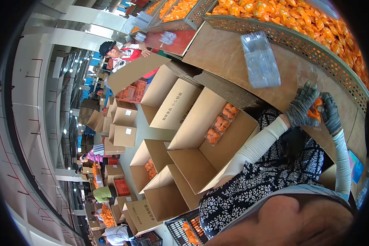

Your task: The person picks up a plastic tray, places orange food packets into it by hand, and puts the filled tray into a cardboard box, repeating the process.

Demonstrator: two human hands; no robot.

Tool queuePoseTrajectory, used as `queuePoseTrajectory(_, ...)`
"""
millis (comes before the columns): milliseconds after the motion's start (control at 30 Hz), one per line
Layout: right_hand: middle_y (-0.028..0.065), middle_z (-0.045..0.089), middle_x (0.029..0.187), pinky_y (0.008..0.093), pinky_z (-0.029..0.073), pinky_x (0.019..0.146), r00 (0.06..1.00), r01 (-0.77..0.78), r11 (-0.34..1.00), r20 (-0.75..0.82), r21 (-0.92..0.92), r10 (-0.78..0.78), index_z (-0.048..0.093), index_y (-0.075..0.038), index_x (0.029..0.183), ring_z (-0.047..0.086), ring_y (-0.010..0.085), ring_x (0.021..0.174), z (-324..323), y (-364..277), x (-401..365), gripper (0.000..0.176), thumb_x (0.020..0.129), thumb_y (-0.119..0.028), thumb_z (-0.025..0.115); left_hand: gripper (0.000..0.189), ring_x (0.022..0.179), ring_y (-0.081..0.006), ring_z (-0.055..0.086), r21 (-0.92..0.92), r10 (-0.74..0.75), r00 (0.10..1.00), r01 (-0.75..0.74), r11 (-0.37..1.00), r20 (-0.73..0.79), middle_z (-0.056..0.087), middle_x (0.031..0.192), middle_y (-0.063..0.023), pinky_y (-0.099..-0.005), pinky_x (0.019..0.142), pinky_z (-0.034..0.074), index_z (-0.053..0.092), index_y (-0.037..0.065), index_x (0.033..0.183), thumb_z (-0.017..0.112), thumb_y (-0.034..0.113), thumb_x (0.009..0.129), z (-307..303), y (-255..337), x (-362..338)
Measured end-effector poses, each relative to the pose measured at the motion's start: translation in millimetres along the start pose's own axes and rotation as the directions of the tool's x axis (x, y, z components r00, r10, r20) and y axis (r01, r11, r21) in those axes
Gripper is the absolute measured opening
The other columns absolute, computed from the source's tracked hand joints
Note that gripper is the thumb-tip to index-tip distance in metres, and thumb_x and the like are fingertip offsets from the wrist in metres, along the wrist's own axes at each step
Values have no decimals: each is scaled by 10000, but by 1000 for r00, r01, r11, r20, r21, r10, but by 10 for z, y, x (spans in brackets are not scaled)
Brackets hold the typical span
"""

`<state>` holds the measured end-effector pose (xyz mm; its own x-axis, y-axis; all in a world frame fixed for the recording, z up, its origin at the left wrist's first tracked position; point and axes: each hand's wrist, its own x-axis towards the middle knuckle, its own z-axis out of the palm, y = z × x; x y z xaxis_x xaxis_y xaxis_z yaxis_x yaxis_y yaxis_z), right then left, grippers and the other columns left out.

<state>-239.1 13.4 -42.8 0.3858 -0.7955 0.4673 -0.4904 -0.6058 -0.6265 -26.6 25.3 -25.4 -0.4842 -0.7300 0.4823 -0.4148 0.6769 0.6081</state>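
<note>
My left hand (302, 104), in a grey knit glove, has its fingers wrapped around an orange wrapped packet (315, 110). From the other side, my right hand (331, 111), gloved the same way, closes on that packet. Clear plastic shows at the packet's lower edge, but most of it is hidden by my fingers. A piece of clear plastic (309, 75) lies on the work table just beyond my left fingertips. Farther left on the table (217, 49) are stacked clear plastic trays (261, 59).
A perforated bin (291, 35) of orange packets borders the table. An open carton (194, 160) beside me holds a row of orange packets (222, 124). More cartons (164, 192) and a black crate (180, 227) stand nearby. A co-worker (123, 55) stands across, near a cardboard flap (137, 74).
</note>
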Motion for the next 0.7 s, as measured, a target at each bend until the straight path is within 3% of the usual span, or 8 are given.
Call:
queuePoseTrajectory(167,177,529,1177,373,387,975,1000,6,997,23,74,-7,508,-16,1196,504,336,1126,-38,111,-168,432,822,-184,646,885,1351,-446,174,105,53,998,-57,993,40,347,1399,-198,-549,1077,184,516,62,1239,727,606,573,7,-14,21)
queuePoseTrajectory(233,175,521,1198,369,367,1000,1000,-6,996,-19,-87,4,506,-24,1214,495,334,1139,27,248,-216,419,836,-151,633,839,1336,-434,211,85,83,996,-85,993,27,387,1374,-150,-541,1075,200,536,87,1228,739,569,571,29,-46,46)
queuePoseTrajectory(367,138,534,1191,347,356,1011,999,-28,998,-31,-52,26,516,-36,1216,497,284,1144,126,509,-283,407,847,-161,630,811,1308,-423,262,95,103,995,-104,990,8,441,1322,-114,-529,1075,214,546,110,1223,748,542,566,51,-70,38)
queuePoseTrajectory(433,88,546,1190,327,366,998,979,-202,855,87,478,183,510,-35,1222,490,225,1142,128,677,-284,404,867,-192,625,758,1271,-409,315,56,68,998,-69,996,17,480,1280,-87,-517,1064,239,574,123,1170,755,525,553,44,-67,53)
queuePoseTrajectory(567,51,547,1175,303,382,970,921,-270,670,-16,691,388,484,-30,1249,480,170,1127,39,908,47,432,882,-209,623,704,1240,-394,348,71,59,998,-56,996,-38,508,1233,-82,-508,1056,250,594,140,1104,762,518,534,46,-71,71)
queuePoseTrajectory(633,42,554,1142,282,402,922,735,-409,301,116,861,668,483,-24,1254,499,148,1074,166,960,231,431,888,-204,620,677,1217,-382,372,101,120,990,-112,989,-77,523,1203,-76,-508,1045,261,598,152,1069,767,509,520,72,-96,68)
queuePoseTrajectory(667,39,574,1084,275,418,880,724,-413,413,17,812,690,511,-30,1238,518,138,1014,241,750,400,417,889,-232,618,677,1217,-382,372,105,118,990,-110,988,-81,523,1203,-76,-508,1045,261,598,152,1069,767,509,520,90,-116,77)
queuePoseTrajectory(700,39,574,1084,275,418,880,726,-412,412,20,813,688,511,-30,1238,518,138,1014,276,751,539,417,889,-232,618,683,1213,-380,375,108,130,988,-120,987,-90,528,1191,-78,-509,1046,260,597,154,1073,767,509,515,101,-129,85)
